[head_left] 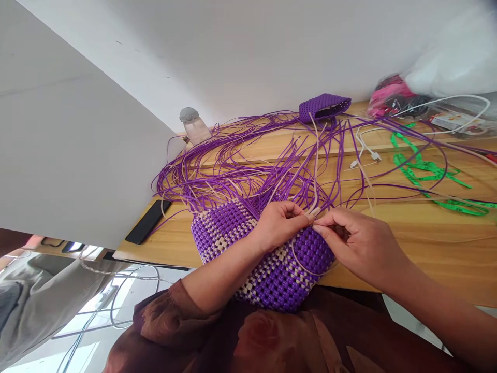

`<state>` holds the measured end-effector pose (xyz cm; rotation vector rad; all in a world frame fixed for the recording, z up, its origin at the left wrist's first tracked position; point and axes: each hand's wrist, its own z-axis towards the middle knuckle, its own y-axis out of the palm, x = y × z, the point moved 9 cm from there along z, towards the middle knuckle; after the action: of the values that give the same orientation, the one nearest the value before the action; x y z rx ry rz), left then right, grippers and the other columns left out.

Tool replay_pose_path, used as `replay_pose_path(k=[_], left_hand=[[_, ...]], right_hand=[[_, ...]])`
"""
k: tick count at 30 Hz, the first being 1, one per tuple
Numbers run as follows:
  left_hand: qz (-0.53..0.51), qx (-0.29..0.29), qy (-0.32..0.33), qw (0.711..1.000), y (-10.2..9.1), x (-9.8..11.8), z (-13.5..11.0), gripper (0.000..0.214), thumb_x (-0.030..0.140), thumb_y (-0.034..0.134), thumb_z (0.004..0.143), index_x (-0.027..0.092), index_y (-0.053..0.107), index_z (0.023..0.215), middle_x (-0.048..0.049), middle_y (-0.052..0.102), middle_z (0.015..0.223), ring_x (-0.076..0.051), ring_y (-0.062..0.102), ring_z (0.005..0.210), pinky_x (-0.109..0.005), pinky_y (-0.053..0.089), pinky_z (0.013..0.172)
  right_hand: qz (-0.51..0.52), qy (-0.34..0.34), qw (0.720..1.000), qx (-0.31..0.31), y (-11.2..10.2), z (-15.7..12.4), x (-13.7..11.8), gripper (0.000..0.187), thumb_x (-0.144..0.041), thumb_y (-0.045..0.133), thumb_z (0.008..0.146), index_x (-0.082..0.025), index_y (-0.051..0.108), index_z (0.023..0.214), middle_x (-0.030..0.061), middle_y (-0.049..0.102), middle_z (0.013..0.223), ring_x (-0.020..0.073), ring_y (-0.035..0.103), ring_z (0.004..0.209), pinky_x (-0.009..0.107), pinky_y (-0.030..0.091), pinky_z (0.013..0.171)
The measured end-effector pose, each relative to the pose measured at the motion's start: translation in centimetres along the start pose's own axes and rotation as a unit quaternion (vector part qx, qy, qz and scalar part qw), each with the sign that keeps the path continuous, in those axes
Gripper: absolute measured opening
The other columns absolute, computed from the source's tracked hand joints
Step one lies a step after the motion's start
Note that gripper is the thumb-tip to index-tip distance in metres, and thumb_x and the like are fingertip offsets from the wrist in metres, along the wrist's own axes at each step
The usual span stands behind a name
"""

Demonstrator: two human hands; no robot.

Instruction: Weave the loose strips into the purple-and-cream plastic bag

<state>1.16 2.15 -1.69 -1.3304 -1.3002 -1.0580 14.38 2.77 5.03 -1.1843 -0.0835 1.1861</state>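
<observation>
A purple and cream woven basket [267, 277] leans against the table edge over my lap, long loose strands [233, 178] fanning out from its upper rim. My left hand [281, 223] rests on that rim, thumb and fingers pinched around cream strands [313, 211]. Close beside it, my right hand [349, 235] is pinched on a thin cream strand, with the fingertips of both hands almost touching. One cream strand [298, 261] curves in a loop down the basket's side below the fingers. Exactly where the strand enters the weave is hidden by my fingers.
At the back stands a small purple woven piece [324, 108]. A grey-lidded bottle [195, 126] is by the wall and a black phone [148, 223] at the left edge. Green measuring tape [421, 166], a white cable [375, 155] and plastic-wrapped bundles [399, 96] lie right.
</observation>
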Motion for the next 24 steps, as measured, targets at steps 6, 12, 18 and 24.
replay_pose_path(k=[6,12,18,24], left_hand=[[-0.049,0.014,-0.049,0.997,0.0,-0.4,0.1,0.021,0.032,0.071,0.066,0.014,0.061,0.067,0.0046,0.05,0.055,-0.006,0.037,0.05,-0.023,0.025,0.05],[-0.126,0.015,-0.097,0.987,0.3,-0.7,-0.1,0.018,0.027,0.072,0.058,0.014,0.061,0.062,0.003,0.055,0.055,-0.007,0.043,0.051,-0.024,0.032,0.053],[-0.166,0.036,-0.098,0.981,0.0,-0.7,-0.2,0.022,0.027,0.078,0.054,0.012,0.063,0.063,0.0018,0.059,0.057,-0.008,0.047,0.054,-0.024,0.034,0.059],[-0.201,0.032,-0.102,0.974,0.3,-0.8,-0.5,0.028,0.033,0.081,0.059,0.013,0.062,0.065,0.0013,0.06,0.059,-0.008,0.048,0.055,-0.025,0.033,0.061]], right_hand=[[-0.03,-0.148,0.988,-0.015,-0.1,-0.5,-3.7,0.02,-0.015,0.06,0.089,-0.018,0.068,0.107,0.0108,0.063,0.111,0.0252,0.058,0.104,0.043,0.045,0.094],[-0.039,-0.171,0.975,-0.137,1.7,-0.9,-6.8,0.018,-0.014,0.056,0.09,-0.024,0.071,0.094,0.0073,0.06,0.098,0.0266,0.052,0.099,0.047,0.042,0.088],[0.109,-0.086,0.989,-0.052,-0.8,1.3,-4.2,0.017,-0.026,0.059,0.095,-0.022,0.075,0.092,0.0019,0.072,0.084,0.0161,0.063,0.08,0.03,0.048,0.076],[0.114,0.156,0.973,-0.125,0.8,2.4,3.7,0.031,-0.049,0.064,0.086,-0.022,0.076,0.078,-0.0005,0.07,0.069,0.0142,0.059,0.061,0.026,0.042,0.058]])
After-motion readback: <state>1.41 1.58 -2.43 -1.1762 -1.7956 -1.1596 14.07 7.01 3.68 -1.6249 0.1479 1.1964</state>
